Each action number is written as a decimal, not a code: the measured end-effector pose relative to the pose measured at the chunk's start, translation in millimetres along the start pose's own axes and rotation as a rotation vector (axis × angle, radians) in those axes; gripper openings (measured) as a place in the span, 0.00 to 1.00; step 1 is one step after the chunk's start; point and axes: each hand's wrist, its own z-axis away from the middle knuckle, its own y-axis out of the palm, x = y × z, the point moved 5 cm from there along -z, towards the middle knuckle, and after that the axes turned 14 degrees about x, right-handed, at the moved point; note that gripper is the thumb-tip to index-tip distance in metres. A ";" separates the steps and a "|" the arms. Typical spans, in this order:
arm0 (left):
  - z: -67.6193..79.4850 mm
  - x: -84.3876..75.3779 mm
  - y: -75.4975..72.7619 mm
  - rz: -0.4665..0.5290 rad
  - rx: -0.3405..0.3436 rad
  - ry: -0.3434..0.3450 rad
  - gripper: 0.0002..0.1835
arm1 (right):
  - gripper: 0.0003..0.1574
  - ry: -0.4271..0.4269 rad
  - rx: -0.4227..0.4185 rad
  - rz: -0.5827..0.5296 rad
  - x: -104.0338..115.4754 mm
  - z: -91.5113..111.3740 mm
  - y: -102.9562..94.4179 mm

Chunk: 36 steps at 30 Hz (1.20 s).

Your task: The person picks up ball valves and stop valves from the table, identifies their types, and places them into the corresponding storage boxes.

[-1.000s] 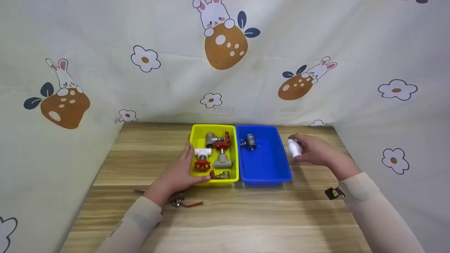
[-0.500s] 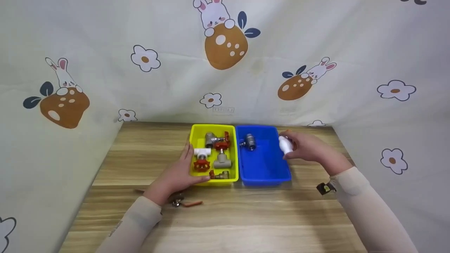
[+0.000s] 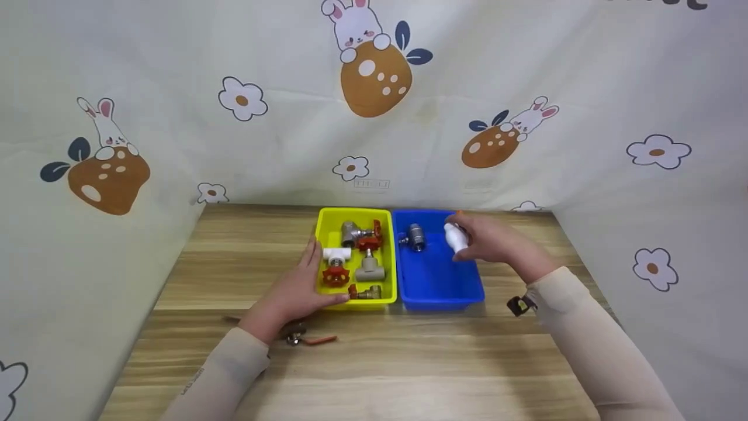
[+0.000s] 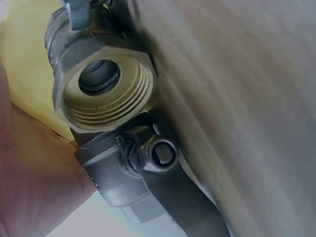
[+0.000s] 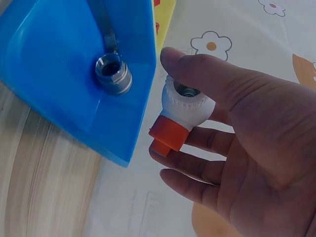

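My right hand (image 3: 488, 237) pinches a white plastic valve (image 3: 456, 238) over the right side of the blue bin (image 3: 438, 298). In the right wrist view, the thumb and fingers grip this valve at its white body, and its orange handle (image 5: 169, 133) shows below. A metal ball valve (image 3: 416, 237) lies inside the blue bin. My left hand (image 3: 292, 292) rests against the yellow bin (image 3: 374, 302), thumb along its front rim and fingers along its left wall. Inside that bin are a grey tee valve (image 3: 370, 269), a white tee valve (image 3: 336, 254) and other red-handled valves.
Beneath my left wrist, metal valves with lever handles lie on the wooden table (image 3: 409, 362); one red lever (image 3: 320, 340) sticks out. The left wrist view shows a threaded valve opening (image 4: 106, 89) close up. A printed cloth (image 3: 280, 152) stands behind and at both sides.
My right hand has carried the white valve leftward, from beside the blue bin to over it. The left hand has stayed on the yellow bin.
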 end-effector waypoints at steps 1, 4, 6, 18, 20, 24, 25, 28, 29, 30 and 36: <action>0.1 0.0 0.0 0.002 -0.001 0.001 0.77 | 0.46 -0.005 -0.001 0.004 1.3 -2.2 0.6; 0.2 -0.2 0.0 0.002 -0.004 0.004 0.77 | 0.47 -0.003 0.004 0.006 3.5 -8.6 2.8; 0.5 -1.1 -0.1 0.001 -0.004 0.007 0.77 | 0.47 0.007 0.009 0.004 4.3 -13.1 4.4; 1.1 -0.9 -0.8 0.005 0.001 -0.017 0.78 | 0.45 0.092 0.038 0.035 5.0 -38.7 12.5; 1.0 -1.1 -0.6 0.007 0.001 -0.016 0.78 | 0.45 0.103 0.049 0.032 5.2 -42.8 12.9; 0.3 -1.4 -0.4 -0.009 -0.009 0.001 0.77 | 0.44 0.113 0.049 0.065 3.9 -50.9 13.9; 0.1 -1.5 -0.5 -0.012 -0.013 0.002 0.77 | 0.43 0.111 0.045 0.078 3.3 -52.9 14.3; -0.8 -0.4 -0.6 -0.020 -0.019 0.008 0.77 | 0.42 0.107 0.035 0.118 1.4 -58.8 16.1; -0.8 -0.4 -0.6 -0.020 -0.018 0.009 0.77 | 0.42 0.109 0.036 0.120 0.7 -60.3 16.9; -0.8 -0.3 -0.5 -0.021 -0.017 0.009 0.77 | 0.43 0.115 0.039 0.121 -0.3 -62.0 17.9; -0.6 0.0 -0.1 -0.026 -0.007 0.005 0.77 | 0.45 0.160 0.080 0.077 -4.4 -68.2 24.7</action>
